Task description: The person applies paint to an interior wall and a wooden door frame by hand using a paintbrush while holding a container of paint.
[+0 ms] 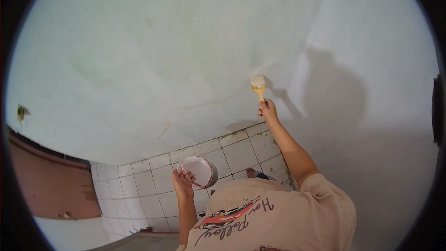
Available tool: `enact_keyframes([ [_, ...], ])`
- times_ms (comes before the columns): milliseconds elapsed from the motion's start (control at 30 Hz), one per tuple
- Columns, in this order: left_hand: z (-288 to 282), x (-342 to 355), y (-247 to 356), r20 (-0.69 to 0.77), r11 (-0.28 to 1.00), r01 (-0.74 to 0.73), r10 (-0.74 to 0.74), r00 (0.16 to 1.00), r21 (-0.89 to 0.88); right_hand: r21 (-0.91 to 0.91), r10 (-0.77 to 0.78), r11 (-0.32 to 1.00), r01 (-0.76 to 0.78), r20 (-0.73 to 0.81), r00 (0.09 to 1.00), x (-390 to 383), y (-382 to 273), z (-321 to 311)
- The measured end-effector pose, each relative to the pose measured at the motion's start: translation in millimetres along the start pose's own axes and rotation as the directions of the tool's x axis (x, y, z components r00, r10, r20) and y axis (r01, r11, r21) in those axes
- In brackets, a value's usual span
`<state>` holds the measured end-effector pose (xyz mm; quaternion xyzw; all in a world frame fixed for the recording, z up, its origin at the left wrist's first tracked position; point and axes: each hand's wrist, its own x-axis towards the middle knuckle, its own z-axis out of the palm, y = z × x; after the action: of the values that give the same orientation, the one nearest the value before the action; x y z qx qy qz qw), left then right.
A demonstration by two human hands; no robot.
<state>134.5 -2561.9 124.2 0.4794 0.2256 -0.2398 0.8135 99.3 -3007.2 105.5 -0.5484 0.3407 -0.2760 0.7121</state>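
My right hand (pixel 267 111) is wrapped round the handle of a flat paintbrush (pixel 258 86) with a yellow handle and pale, paint-coated bristles. The bristles are up against the pale green wall (pixel 176 51), close to the corner; whether they touch it I cannot tell for sure. Lower and to the left, my left hand (pixel 184 180) grips a round paint bucket (pixel 201 169) by its near left side, where a red-smeared strip runs. White paint shows inside the bucket, which is held above the floor.
A whiter wall (pixel 371 167) meets the green one at the right and carries shadows. White floor tiles (pixel 153 181) with mossy joints lie below. A brown door (pixel 51 176) stands at the lower left, near a hole (pixel 21 113) in the wall. My bare foot (pixel 251 173) shows below.
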Motion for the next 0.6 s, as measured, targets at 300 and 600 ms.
enact_keyframes([
  [300, -10.4, 11.0, -13.0, -0.076, 0.999, -0.035, 0.036, 0.996, 0.011, 0.053, 0.010, 0.998, -0.014, 0.068, 0.998, 16.0, -129.3, 19.5],
  [600, -27.3, 28.0, -31.8, -0.100, 0.999, -0.036, 0.035, 0.994, -0.011, 0.095, -0.201, 0.979, 0.181, 0.305, 0.931, -67.3, -176.8, 93.7],
])
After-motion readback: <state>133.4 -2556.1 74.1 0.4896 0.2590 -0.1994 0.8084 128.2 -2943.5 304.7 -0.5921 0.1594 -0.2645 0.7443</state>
